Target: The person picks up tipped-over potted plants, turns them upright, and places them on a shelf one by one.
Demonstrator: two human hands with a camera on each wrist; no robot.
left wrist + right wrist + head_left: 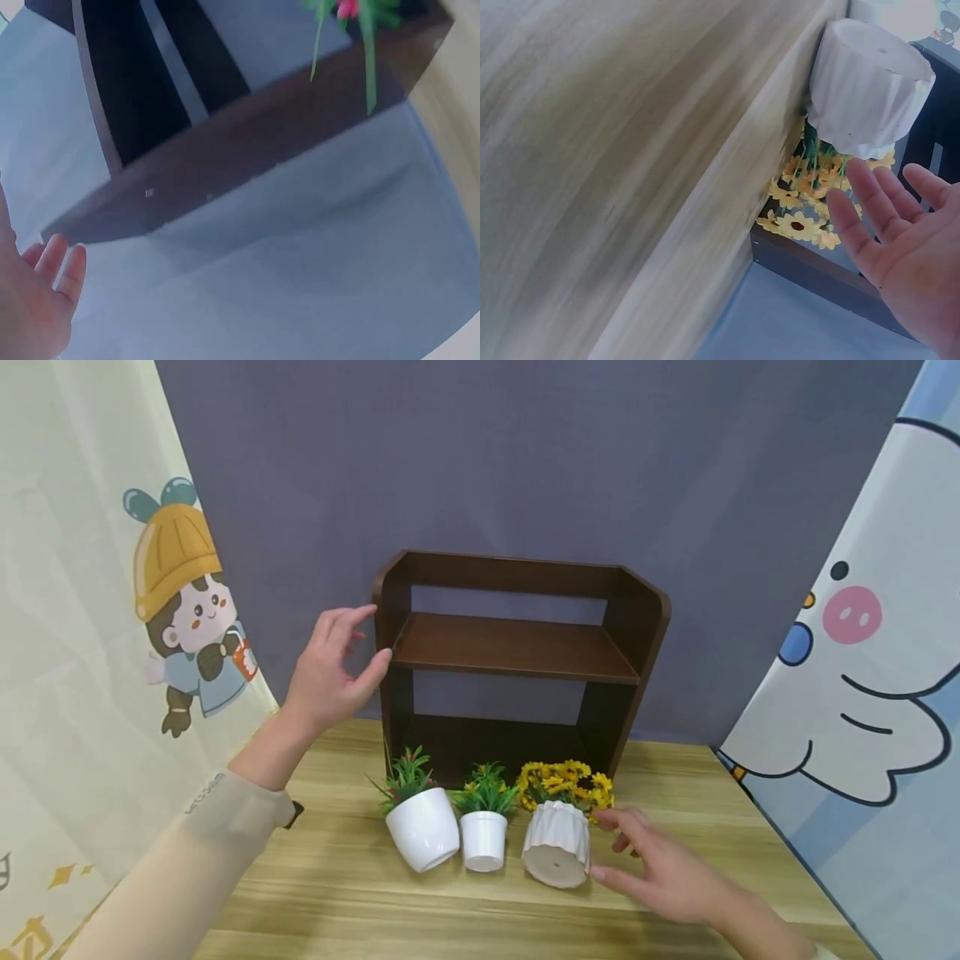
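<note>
the left hand (326, 672) is first, with nothing in it; its thumb and fingers are apart, close by the side of the dark brown wooden shelf (517, 647) with two levels, but i cannot tell if they touch; the shelf looks hard and stiff and maybe a bit heavy, so both side walls would be good to hold; in front of it, three pots sit in a row on the pale wood-grain tabletop (360, 910); on the left is the shiny white round pot (423, 829) with spiky green leaves (408, 774), tilted over; it looks smooth and may slip, so hold it round its fat middle; next is the small white cup-shaped pot (483, 839) with short green leaves (486, 789); it looks light, so a thumb and finger by its rim should do; then comes the white ridged clay-like pot (557, 835), tipped so its flat bottom shows and its yellow flowers (566, 781) point to the shelf; it looks hard and could chip, but the bumps should help fingers; grab its sides, not the bendy flowers; last is the right hand (663, 872), just beside that pot, holding nothing, thumb and fingers apart; i cannot tell if it touches
</note>
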